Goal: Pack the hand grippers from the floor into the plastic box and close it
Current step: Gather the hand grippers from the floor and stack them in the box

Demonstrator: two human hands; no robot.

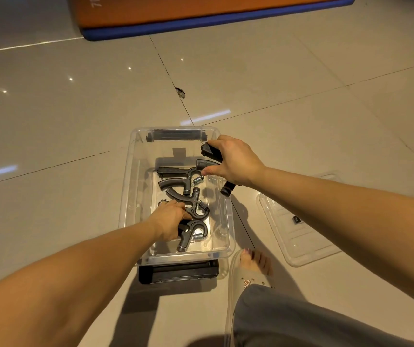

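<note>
A clear plastic box (128, 186) stands open on the tiled floor. Three black hand grippers with steel springs lie inside it: one at the far end (175, 175), one in the middle (195, 205), one at the near end (190, 235). My left hand (168, 220) reaches into the box, its fingers curled round the handles of the middle and near grippers. Over the box's far right corner, my right hand (233, 161) holds a fourth black hand gripper (209, 152), whose lower handle end (226, 189) sticks out below my palm.
The clear lid (298, 236) lies flat on the floor right of the box. A black latch flap (178, 271) hangs at the box's near end. My sandalled foot (251, 266) is beside the near right corner. An orange and blue mat (200, 16) lies far ahead.
</note>
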